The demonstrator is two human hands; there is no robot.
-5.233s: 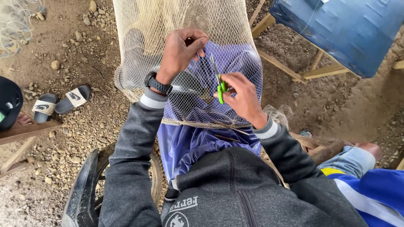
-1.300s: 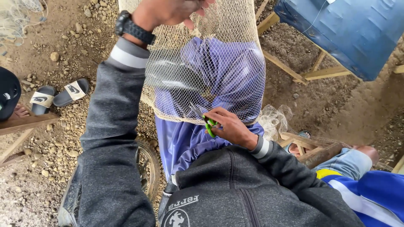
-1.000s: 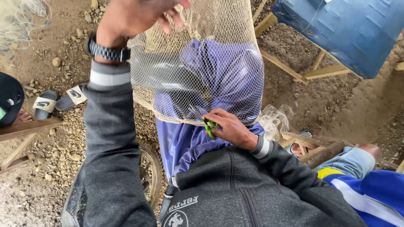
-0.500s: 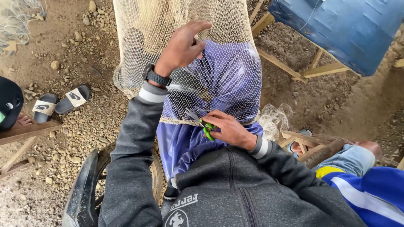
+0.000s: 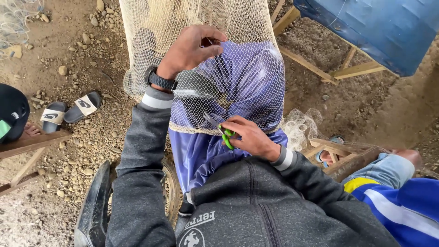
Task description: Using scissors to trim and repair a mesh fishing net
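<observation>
A pale mesh fishing net [image 5: 164, 27] hangs over my lap, covering my legs in shiny blue-purple trousers [image 5: 249, 77]. My left hand [image 5: 192, 48], with a black watch on its wrist, pinches a fold of the net up near my knee. My right hand [image 5: 249, 137] rests lower, at the net's bound edge, and is closed around small scissors with green handles [image 5: 225, 136]; the metal blades point up and left, lying against the mesh.
Stony dirt ground lies all round. Two black slides [image 5: 68, 110] sit at the left beside a wooden bench [image 5: 27, 144]. A blue board on a wooden frame [image 5: 379, 27] stands upper right. Another person's leg in blue [image 5: 402, 192] is at my right. A tyre [image 5: 169, 192] sits below my left arm.
My left hand, raised high with the net a second ago, has come back down and now pinches the mesh near my knee. My right hand has stayed put with the scissors.
</observation>
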